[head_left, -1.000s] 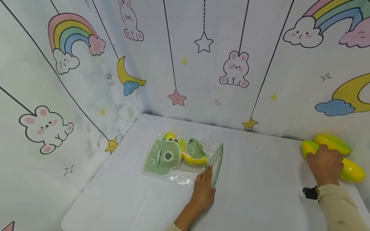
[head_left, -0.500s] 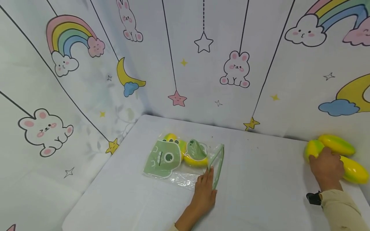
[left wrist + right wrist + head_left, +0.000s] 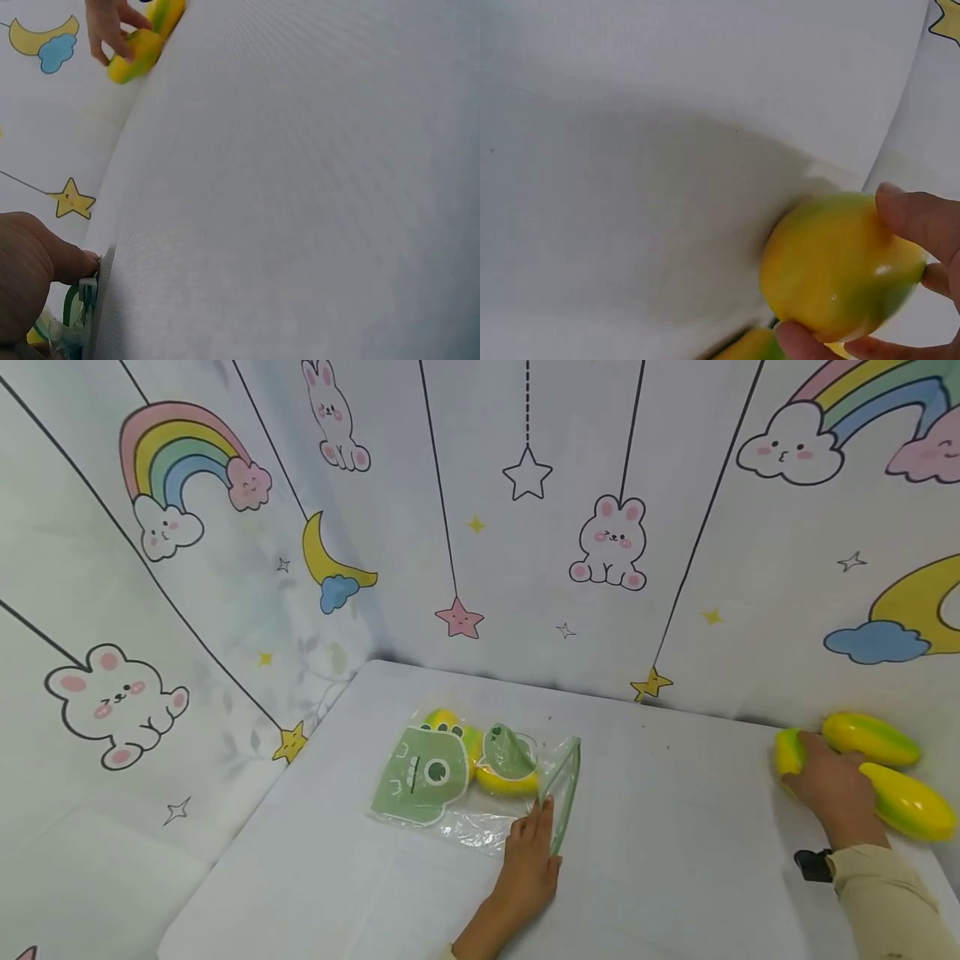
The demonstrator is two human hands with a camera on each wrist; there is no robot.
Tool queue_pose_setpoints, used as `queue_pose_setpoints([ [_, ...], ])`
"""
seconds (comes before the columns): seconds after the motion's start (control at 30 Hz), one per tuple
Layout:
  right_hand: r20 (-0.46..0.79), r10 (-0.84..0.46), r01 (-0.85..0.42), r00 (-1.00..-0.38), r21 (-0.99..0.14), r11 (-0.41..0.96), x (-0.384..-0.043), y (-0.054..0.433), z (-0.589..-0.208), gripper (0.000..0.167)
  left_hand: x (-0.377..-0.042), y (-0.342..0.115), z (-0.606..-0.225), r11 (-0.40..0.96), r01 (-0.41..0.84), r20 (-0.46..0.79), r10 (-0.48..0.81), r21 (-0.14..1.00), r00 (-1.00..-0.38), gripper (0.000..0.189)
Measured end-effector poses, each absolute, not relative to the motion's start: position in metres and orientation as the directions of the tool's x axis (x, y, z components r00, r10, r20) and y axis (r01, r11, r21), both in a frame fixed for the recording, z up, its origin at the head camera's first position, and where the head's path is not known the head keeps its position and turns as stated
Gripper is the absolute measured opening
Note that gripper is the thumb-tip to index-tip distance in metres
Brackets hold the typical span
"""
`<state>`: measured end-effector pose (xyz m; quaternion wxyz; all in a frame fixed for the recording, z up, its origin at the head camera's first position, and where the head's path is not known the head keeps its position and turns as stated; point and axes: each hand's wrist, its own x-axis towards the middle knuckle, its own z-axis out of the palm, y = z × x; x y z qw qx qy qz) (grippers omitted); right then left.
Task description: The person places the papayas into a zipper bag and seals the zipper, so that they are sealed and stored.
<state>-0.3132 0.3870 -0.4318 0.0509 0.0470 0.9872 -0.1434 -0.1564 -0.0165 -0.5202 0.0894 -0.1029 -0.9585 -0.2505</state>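
Gripping a glossy yellow-and-green oblong fruit, the person's right hand is at the far right of a white table, thumb on one side and fingertips on the other; whether that fruit touches the tabletop I cannot tell. Two more smooth yellow-and-green fruits lie close by, an upper fruit near the wall and a lower fruit just beside the hand. A beige sleeve covers the right forearm, with a small black device at the wrist.

Well apart from it, the left hand rests on the near right corner of a clear plastic bag, fingers extended toward its pale green zip strip. From the left wrist, one digit shows beside a small whitish slider. The bag lies flat near the middle of the table, printed with a green dinosaur face, and yellow-and-green pieces show inside it. Behind, a white wall carries drawn rainbows, rabbits, moons and stars
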Motion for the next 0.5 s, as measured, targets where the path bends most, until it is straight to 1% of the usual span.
queue_pose_setpoints([
  [0.13, -0.1, 0.072, 0.097, -0.992, -0.274, 0.957, -0.3109, 0.3864, -0.4331, 0.075, -0.156, -0.0163, -0.5201, 0.853, 0.238, 0.214, 0.153, 0.464, -0.965, 0.087],
  [0.3, -0.153, 0.057, 0.099, -0.987, -0.283, 0.954, -0.3141, 0.3843, -0.4295, 0.093, -0.1559, -0.0169, -0.5209, 0.851, 0.228, 0.201, 0.148, 0.473, -0.968, 0.088],
  [0.37, -0.172, 0.05, 0.098, -0.984, -0.283, 0.954, -0.3151, 0.3835, -0.4283, 0.097, -0.156, -0.0172, -0.5213, 0.85, 0.23, 0.201, 0.149, 0.474, -0.968, 0.088],
  [0.5, -0.164, 0.067, 0.112, -0.984, -0.286, 0.952, -0.3137, 0.384, -0.4274, 0.093, -0.1566, -0.0175, -0.5217, 0.846, 0.236, 0.2, 0.156, 0.478, -0.967, 0.089],
])
